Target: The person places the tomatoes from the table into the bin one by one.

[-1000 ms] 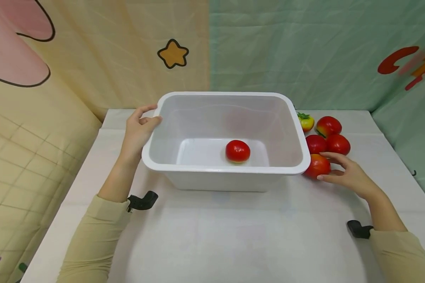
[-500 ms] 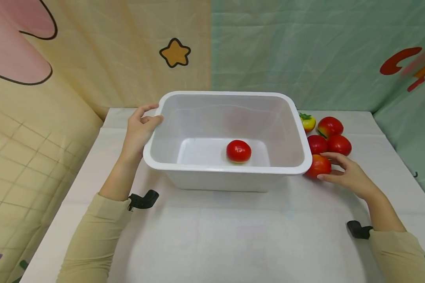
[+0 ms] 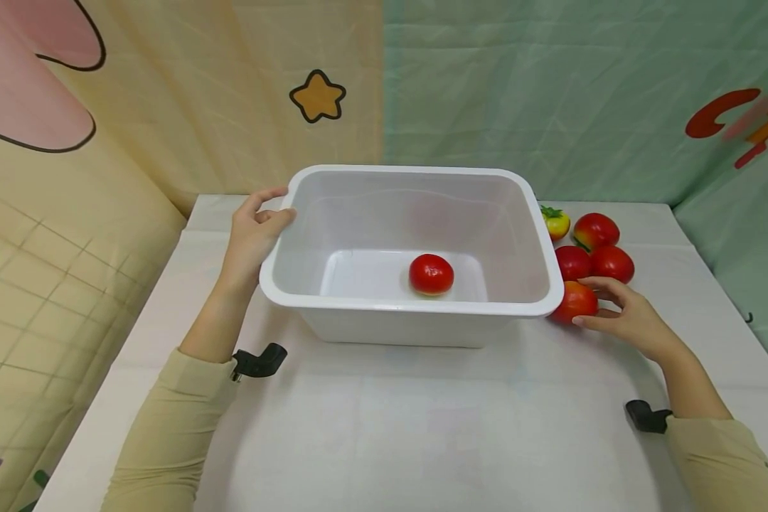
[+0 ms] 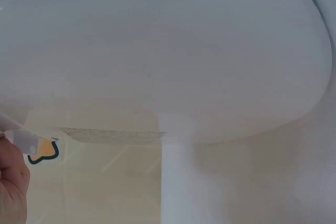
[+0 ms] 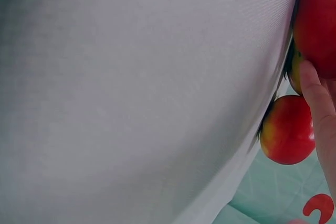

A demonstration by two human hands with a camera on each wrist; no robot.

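Note:
A deep white plastic tub [image 3: 397, 327] stands on the table with one red round fruit [image 3: 431, 274] on its floor. My left hand [image 3: 256, 231] grips the tub's left rim, thumb on the inner side. In the left wrist view the tub's wall [image 4: 168, 51] fills most of the picture, with part of the left hand [image 4: 11, 184] at the edge. Beside the tub's right end, my right hand [image 3: 624, 316] holds an orange-red fruit [image 3: 576, 302] between thumb and fingers. That fruit sits on the table, partly hidden by the tub's rim. In the right wrist view a finger [image 5: 317, 95] lies against it.
Behind the held fruit several more are grouped: two red ones [image 3: 611, 264], a red-and-yellow one [image 3: 595, 232] and a yellow one with a green top [image 3: 555, 222]. A white cloth [image 3: 409, 427] covers the table. Printed curtains [image 3: 518, 92] hang behind and at the sides.
Both hands keep their places at the tub's rim and the orange-red fruit. The head view has shifted very slightly; the things on the table stay put.

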